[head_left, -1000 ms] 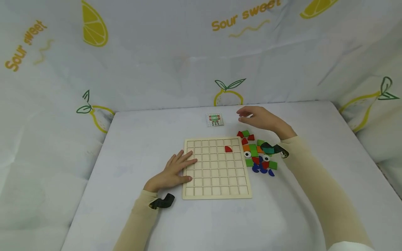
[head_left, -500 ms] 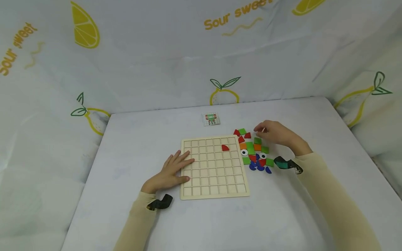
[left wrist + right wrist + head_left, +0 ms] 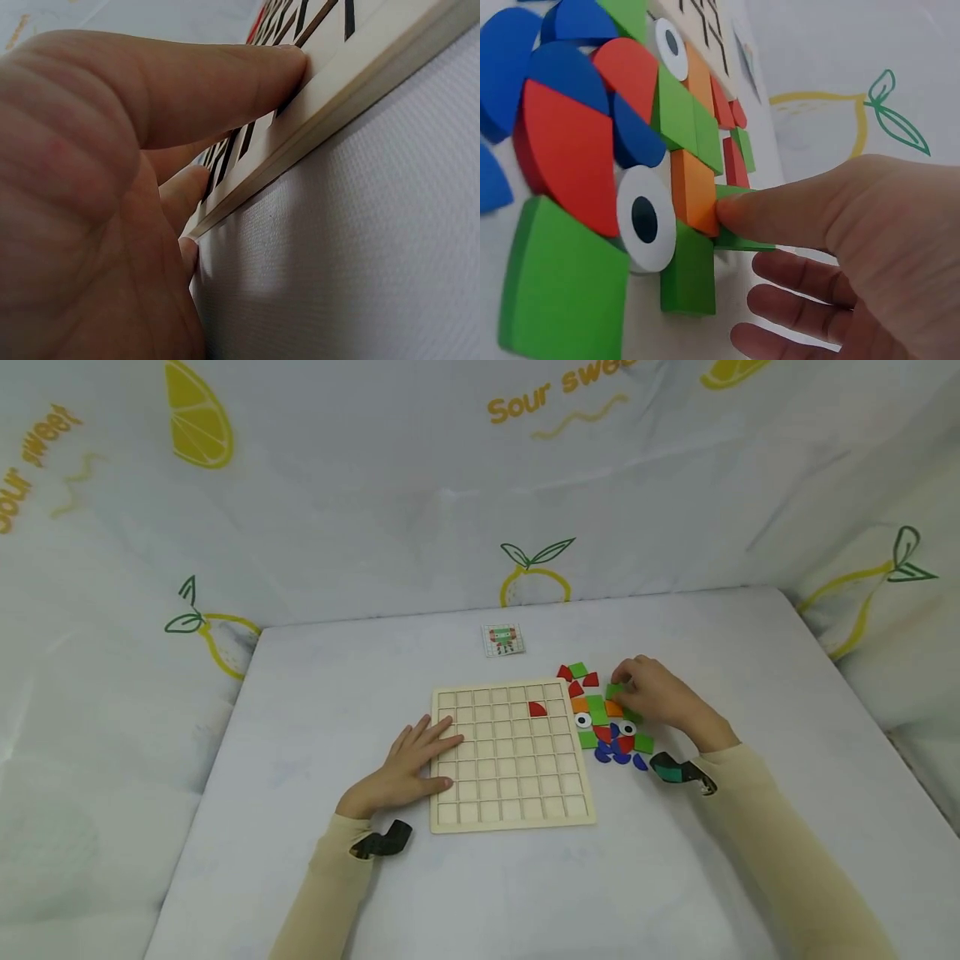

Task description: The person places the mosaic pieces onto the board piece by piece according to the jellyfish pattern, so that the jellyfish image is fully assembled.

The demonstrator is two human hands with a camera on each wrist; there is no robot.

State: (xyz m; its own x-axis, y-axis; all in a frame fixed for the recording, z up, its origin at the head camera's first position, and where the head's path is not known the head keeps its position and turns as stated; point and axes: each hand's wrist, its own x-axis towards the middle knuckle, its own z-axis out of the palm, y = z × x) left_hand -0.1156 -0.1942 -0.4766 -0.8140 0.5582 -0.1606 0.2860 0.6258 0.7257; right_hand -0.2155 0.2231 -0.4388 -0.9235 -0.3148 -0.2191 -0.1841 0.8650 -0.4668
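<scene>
A pale wooden grid board [image 3: 510,768] lies on the white table, with one red quarter-circle piece [image 3: 537,709] in a cell at its upper right. My left hand [image 3: 401,777] rests on the board's left edge, fingers spread and straight; in the left wrist view the thumb [image 3: 247,86] presses on the rim. At the pile right of the board, my right hand [image 3: 663,697] pinches a green square block [image 3: 746,241] at the pile's far right side. The thumb lies on that block, beside an orange square [image 3: 695,191]; the index fingertip is hidden behind it.
Several red, green, orange and blue pieces [image 3: 621,758] lie close along the board's right edge, with two round white eye pieces [image 3: 582,720] among them. Behind the board lies a small pattern card [image 3: 503,640]. A white printed cloth [image 3: 375,527] hangs behind the table.
My right hand has come down from above the far right of the board to the pile and taken hold of a green block. The left hand stays on the board. The head view has shifted slightly.
</scene>
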